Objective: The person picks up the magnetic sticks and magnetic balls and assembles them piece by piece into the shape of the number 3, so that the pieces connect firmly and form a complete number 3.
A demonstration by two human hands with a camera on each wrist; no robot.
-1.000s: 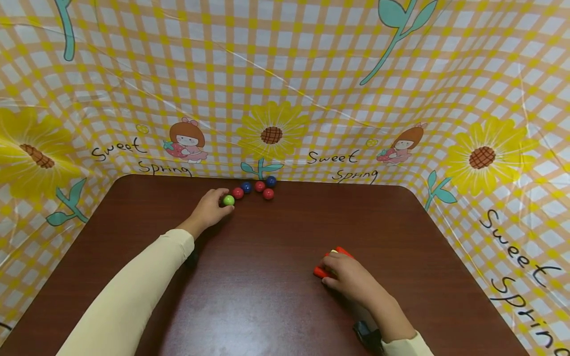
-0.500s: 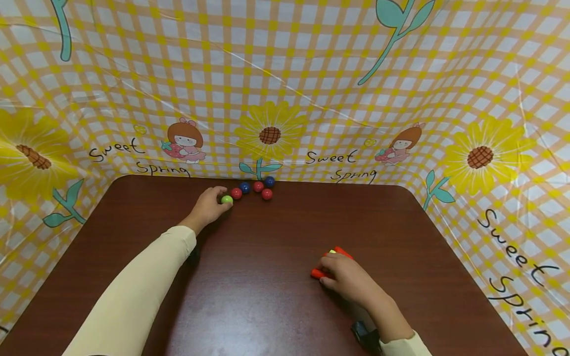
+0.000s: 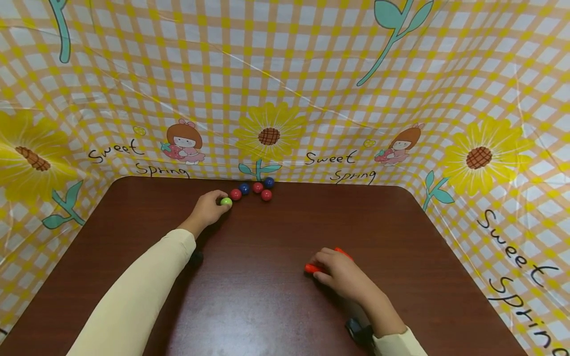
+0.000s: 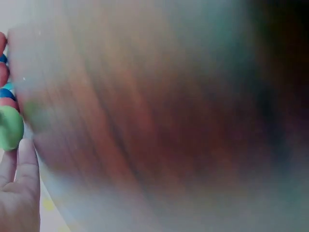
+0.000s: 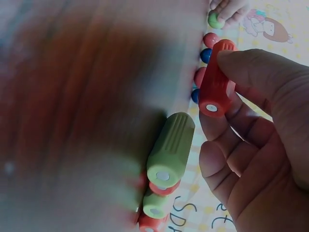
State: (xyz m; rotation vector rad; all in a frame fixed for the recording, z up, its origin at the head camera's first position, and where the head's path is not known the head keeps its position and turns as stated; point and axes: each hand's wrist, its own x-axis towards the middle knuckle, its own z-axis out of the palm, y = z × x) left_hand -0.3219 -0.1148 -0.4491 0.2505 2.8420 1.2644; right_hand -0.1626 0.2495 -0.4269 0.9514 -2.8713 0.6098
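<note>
At the far left of the table, my left hand [image 3: 209, 208] holds a glossy green ball [image 3: 226, 202] between thumb and fingers. The left wrist view shows the same ball [image 4: 10, 128] at its left edge, with fingertips against it. A red magnetic rod [image 5: 217, 79] with a metal disc in its end is pinched between the thumb and fingers of my right hand [image 3: 343, 277]. Beside that hand lie several more rods, including a pale green rod [image 5: 170, 152] and, behind the hand, a red rod [image 3: 344, 253]. The hand hides most of these in the head view.
Red and blue balls sit along the table's back edge, among them a red ball [image 3: 235, 194] close to the green one and a blue ball [image 3: 269, 182]. A checked cloth [image 3: 285, 74] stands around the back and sides of the dark brown table [image 3: 249, 277].
My right hand has moved slightly left with the red rod, away from the other rods. The pale rod is now hidden in the head view. My left hand stays at the green ball.
</note>
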